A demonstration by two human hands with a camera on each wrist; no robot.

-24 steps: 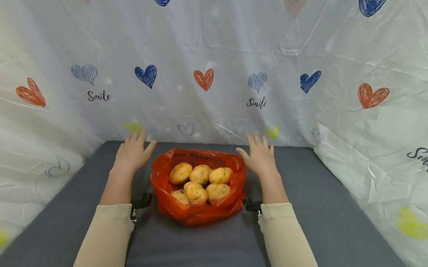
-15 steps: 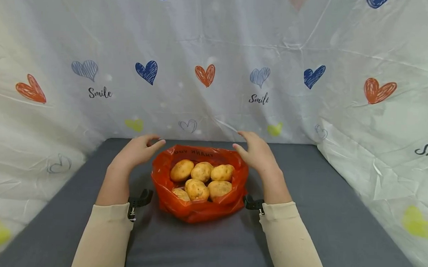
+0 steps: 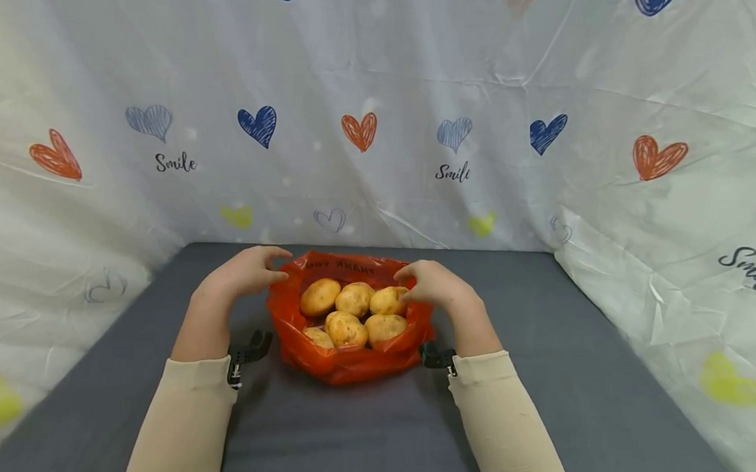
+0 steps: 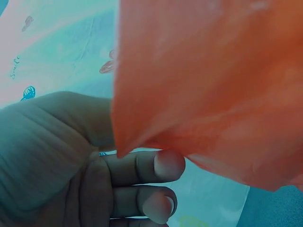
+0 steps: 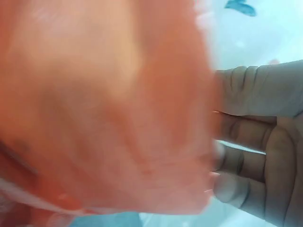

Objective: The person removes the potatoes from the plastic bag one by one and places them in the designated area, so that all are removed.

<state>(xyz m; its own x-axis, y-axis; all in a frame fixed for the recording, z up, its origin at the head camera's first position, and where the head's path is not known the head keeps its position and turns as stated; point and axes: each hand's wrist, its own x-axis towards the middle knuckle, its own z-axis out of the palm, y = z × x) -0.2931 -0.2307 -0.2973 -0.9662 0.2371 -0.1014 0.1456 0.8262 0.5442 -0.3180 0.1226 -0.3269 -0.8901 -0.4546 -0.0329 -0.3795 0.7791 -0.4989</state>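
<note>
A red plastic bag [image 3: 348, 370] with a wide mouth stands in the head view's middle, several yellow potatoes [image 3: 346, 329] inside. My left hand [image 3: 242, 269] is at the bag's left rim, fingers loosely bent with a gap between thumb and forefinger. Over the right rim reaches my right hand [image 3: 439, 283], its bent fingertips beside the upper right potato [image 3: 387, 301]. In the left wrist view the bag's side [image 4: 213, 85] hides the thumb tip. The bag fills most of the right wrist view and covers the right fingertips, blurred there.
The bag rests on a dark grey table [image 3: 321, 442]. A pale sheet printed with hearts [image 3: 390, 63] hangs behind and along the sides. Black wrist straps [image 3: 436, 356] sit close beside the bag's sides.
Both hands were stretched forward beyond the bag; their fingers have since bent inward. The right hand has moved left over the rim, and the left has come closer to the left rim.
</note>
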